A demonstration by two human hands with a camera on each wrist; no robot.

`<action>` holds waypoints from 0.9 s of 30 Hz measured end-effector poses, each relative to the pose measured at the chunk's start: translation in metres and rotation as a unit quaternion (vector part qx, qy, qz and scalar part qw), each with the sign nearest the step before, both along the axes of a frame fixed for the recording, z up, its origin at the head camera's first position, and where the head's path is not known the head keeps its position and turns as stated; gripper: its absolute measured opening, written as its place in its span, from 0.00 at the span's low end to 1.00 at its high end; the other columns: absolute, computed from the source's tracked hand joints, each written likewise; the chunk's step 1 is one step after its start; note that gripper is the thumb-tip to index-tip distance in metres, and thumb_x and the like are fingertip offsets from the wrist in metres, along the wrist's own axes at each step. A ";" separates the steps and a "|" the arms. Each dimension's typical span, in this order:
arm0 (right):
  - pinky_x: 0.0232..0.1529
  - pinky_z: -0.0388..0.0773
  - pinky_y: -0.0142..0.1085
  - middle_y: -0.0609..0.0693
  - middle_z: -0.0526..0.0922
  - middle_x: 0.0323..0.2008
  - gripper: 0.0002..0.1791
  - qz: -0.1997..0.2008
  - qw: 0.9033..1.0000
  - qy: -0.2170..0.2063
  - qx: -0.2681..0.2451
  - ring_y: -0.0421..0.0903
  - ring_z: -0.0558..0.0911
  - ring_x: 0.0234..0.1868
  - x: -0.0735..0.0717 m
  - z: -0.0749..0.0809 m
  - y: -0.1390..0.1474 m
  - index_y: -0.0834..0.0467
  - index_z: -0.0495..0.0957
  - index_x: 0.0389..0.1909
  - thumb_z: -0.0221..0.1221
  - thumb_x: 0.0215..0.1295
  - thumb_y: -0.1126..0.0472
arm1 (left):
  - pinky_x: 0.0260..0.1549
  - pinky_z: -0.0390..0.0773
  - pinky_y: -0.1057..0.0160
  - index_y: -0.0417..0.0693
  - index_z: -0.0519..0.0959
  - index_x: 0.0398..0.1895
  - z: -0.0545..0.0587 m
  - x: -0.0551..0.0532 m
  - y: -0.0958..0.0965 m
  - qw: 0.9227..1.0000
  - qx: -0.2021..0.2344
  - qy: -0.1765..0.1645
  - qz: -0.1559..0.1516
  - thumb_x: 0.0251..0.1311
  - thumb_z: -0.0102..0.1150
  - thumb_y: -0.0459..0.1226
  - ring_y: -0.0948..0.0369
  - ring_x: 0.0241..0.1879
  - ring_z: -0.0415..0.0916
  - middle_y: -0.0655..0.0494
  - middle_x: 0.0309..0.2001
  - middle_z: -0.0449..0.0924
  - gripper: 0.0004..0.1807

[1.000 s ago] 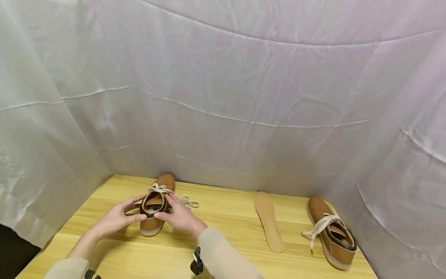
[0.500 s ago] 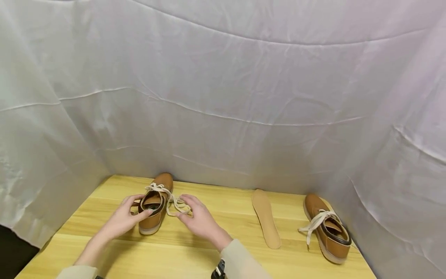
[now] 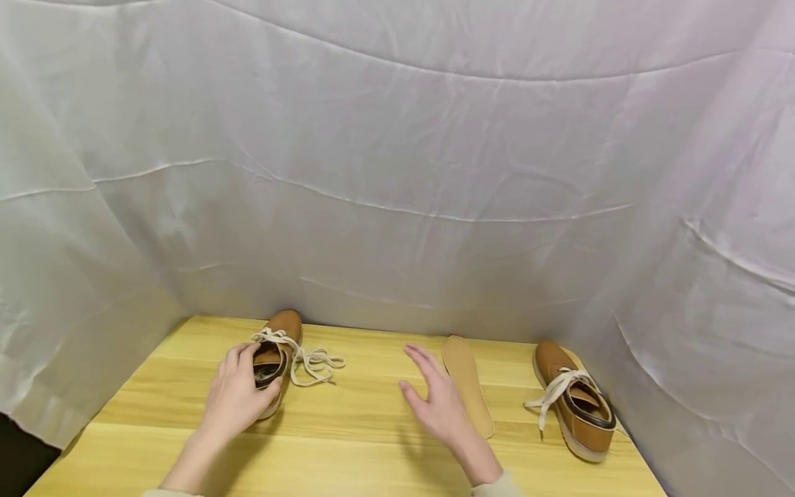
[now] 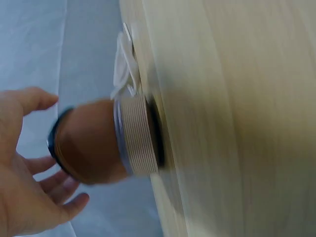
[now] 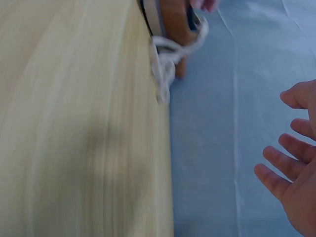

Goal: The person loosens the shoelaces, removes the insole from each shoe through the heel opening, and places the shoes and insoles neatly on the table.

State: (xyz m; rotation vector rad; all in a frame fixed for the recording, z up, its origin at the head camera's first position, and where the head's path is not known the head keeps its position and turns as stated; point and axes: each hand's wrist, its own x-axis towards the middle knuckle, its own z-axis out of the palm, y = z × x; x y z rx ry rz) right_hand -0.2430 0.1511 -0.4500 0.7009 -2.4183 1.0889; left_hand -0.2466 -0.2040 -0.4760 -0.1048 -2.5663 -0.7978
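Nearest is the worktop [image 3: 348, 407], smooth, with pale yellow wood grain, running under both hands. The left hand [image 3: 236, 397] curves loosely about the heel end of a brown shoe [image 4: 94, 140], gripping nothing firmly; whether a fingertip touches the dark padded collar cannot be told. The right hand [image 3: 441, 407] is released, fingers spread above the worktop. The shoe, upright within the left hand's reach, looks moderately light, with a smooth leather-like upper that should give a little, and a stiff, finely ridged pale sole; the firm heel seems the best place to hold. To its right, between the hands, trail limp, flat cream laces [image 3: 317, 357], easily pinched. Just right of the right hand lies a tan insole [image 3: 467, 376], long, flat, narrow-waisted, likely light and bendy, best lifted by an edge. Farther right stands a matching second shoe [image 3: 574, 407]. Beyond both hands hangs creased, satiny grey cloth [image 3: 373, 207].
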 end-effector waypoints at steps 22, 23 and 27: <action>0.63 0.66 0.69 0.65 0.70 0.70 0.31 -0.286 0.957 0.036 0.027 0.71 0.68 0.69 0.019 -0.006 0.213 0.66 0.71 0.70 0.64 0.67 0.65 | 0.58 0.68 0.27 0.25 0.64 0.69 -0.010 -0.001 0.012 0.999 -0.012 -0.032 0.020 0.60 0.66 0.39 0.28 0.65 0.58 0.25 0.68 0.59 0.39; 0.63 0.66 0.69 0.67 0.69 0.70 0.31 -0.293 0.955 0.032 0.034 0.72 0.68 0.68 0.018 -0.009 0.222 0.67 0.70 0.70 0.64 0.67 0.65 | 0.58 0.68 0.27 0.25 0.64 0.69 -0.010 -0.001 0.012 0.999 -0.013 -0.034 0.020 0.61 0.65 0.39 0.28 0.65 0.58 0.25 0.68 0.59 0.39; 0.62 0.66 0.70 0.72 0.68 0.68 0.33 -0.307 0.949 0.021 0.068 0.75 0.67 0.66 0.014 -0.019 0.250 0.71 0.69 0.68 0.66 0.66 0.62 | 0.58 0.68 0.27 0.25 0.64 0.69 -0.009 -0.003 0.011 0.999 -0.015 -0.031 0.017 0.61 0.65 0.39 0.28 0.65 0.58 0.25 0.68 0.58 0.38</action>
